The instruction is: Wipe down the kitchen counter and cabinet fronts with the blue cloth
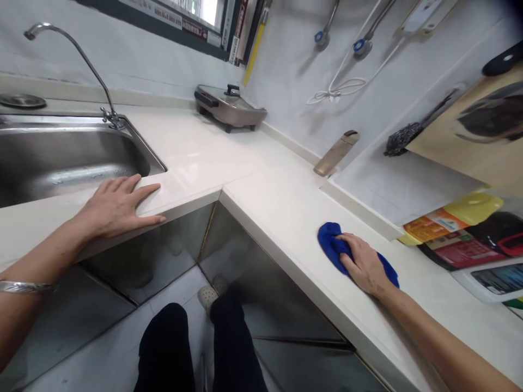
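My right hand [365, 265] presses down on a blue cloth [332, 243] lying on the white countertop [261, 179], fingers curled over it. The cloth sticks out ahead of and behind the hand. My left hand [118, 205] lies flat with fingers stretched out on the counter's front edge, just in front of the steel sink [69, 155]. A silver bangle [24, 287] sits on my left wrist.
A curved tap [81, 57] stands behind the sink. An electric pan with lid [229, 106] sits in the far corner. A tan lighter-like object [335, 153] leans on the wall ledge. Packets and a yellow-lidded container [461, 228] crowd the right. My legs stand below.
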Available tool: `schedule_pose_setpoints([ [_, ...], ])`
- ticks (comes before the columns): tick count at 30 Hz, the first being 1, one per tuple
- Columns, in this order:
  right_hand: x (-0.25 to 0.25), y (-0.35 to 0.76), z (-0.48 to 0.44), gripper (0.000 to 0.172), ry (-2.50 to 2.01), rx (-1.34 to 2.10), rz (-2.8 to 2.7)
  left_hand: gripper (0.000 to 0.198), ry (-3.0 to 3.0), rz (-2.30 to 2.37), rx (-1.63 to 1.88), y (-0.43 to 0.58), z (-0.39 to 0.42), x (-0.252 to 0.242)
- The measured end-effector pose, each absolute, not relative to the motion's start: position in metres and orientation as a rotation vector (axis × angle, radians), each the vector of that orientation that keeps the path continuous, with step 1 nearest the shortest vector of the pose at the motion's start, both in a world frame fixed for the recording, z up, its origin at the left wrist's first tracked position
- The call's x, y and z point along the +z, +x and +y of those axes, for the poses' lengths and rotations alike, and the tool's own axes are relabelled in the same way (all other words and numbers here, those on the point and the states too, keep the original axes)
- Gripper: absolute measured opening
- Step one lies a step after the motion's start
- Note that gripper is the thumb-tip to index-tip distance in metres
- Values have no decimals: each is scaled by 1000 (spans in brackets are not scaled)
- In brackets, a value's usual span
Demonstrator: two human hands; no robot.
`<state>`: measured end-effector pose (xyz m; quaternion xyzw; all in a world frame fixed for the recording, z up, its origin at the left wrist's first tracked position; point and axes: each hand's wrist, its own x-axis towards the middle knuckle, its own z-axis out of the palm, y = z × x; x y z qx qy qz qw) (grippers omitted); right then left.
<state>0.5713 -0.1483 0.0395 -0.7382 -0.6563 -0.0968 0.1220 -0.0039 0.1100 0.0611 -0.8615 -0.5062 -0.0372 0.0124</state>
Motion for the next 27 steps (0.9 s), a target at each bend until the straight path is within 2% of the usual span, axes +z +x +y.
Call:
schedule_pose_setpoints([
  [5, 41, 579, -83, 55, -2545, -371, -1659, 91, -2696, -1584, -108, -3, 107, 63],
  [11, 46, 569, 1, 59, -2662, -350, -1587, 90, -2680, -1612, -110, -1, 105, 64],
  [20, 57, 551, 128, 63, -2670, -170, -1458, 96, -2686, -1669, -132, 0, 101, 62],
  [27, 62, 473, 213, 65, -2515, -130, -1682, 97, -2712, -1708, -202, -1, 102, 56],
])
